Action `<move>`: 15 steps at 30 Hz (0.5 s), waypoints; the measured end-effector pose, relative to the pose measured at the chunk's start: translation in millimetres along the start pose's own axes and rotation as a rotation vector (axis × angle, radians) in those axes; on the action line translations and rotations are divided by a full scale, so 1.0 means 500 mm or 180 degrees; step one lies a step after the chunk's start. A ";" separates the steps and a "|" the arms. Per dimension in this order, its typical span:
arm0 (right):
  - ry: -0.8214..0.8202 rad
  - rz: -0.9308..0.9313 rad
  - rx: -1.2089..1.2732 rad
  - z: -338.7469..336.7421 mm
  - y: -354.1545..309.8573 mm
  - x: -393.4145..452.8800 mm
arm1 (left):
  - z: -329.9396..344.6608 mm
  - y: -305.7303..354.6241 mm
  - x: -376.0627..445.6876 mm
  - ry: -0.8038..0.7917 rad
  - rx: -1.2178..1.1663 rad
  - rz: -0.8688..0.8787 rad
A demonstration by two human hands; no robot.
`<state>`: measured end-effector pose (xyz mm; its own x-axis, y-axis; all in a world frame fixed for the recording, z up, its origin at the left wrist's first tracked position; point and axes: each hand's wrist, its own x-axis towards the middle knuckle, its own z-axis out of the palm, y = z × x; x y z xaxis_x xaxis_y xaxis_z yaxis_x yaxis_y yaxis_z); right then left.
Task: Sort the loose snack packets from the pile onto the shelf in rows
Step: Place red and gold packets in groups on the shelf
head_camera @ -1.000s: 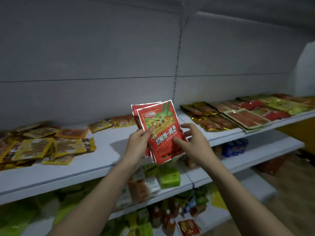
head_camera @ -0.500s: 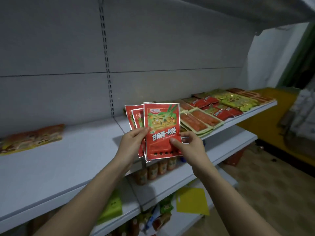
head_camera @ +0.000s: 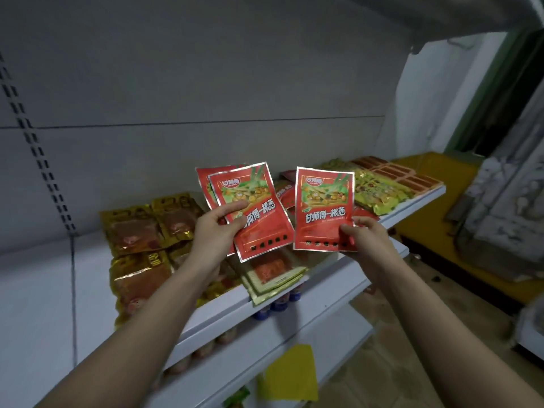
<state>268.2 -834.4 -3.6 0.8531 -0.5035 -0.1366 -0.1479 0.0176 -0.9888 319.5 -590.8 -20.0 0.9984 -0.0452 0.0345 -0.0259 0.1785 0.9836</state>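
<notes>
White shelf [head_camera: 44, 290], each hand gripping red packets

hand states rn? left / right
Left hand: closed, gripping a small stack of red snack packets.
Right hand: closed, pinching a single red packet at its lower right corner.

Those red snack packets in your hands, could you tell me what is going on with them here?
A person is stocking a shelf. The left hand grips a small stack of red packets, and the right hand pinches a single matching red packet by its lower corner, apart from the stack. Both are held above the shelf, where gold packets and yellow-green packets already lie in rows.
</notes>
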 end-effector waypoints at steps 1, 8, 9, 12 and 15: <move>-0.0007 0.0001 -0.0123 -0.025 -0.007 0.036 | 0.021 -0.002 0.012 0.0077 -0.0010 0.0024; -0.0131 -0.0379 -0.1042 -0.171 -0.041 0.296 | 0.177 -0.023 0.065 0.0517 0.0331 0.0295; -0.0237 -0.0462 -0.1234 -0.182 -0.042 0.332 | 0.200 -0.027 0.072 0.0643 0.0337 0.0329; -0.0626 -0.0586 -0.1734 -0.200 -0.039 0.427 | 0.273 -0.043 0.088 0.1031 0.0205 0.0283; -0.0802 -0.0836 -0.2283 -0.205 -0.036 0.501 | 0.334 -0.057 0.094 0.1276 0.0301 0.0218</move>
<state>433.4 -1049.5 -13.8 0.9793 -0.2026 0.0013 -0.1390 -0.6766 -0.7231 358.9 -762.3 -17.1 0.9344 0.3531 0.0471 -0.0788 0.0758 0.9940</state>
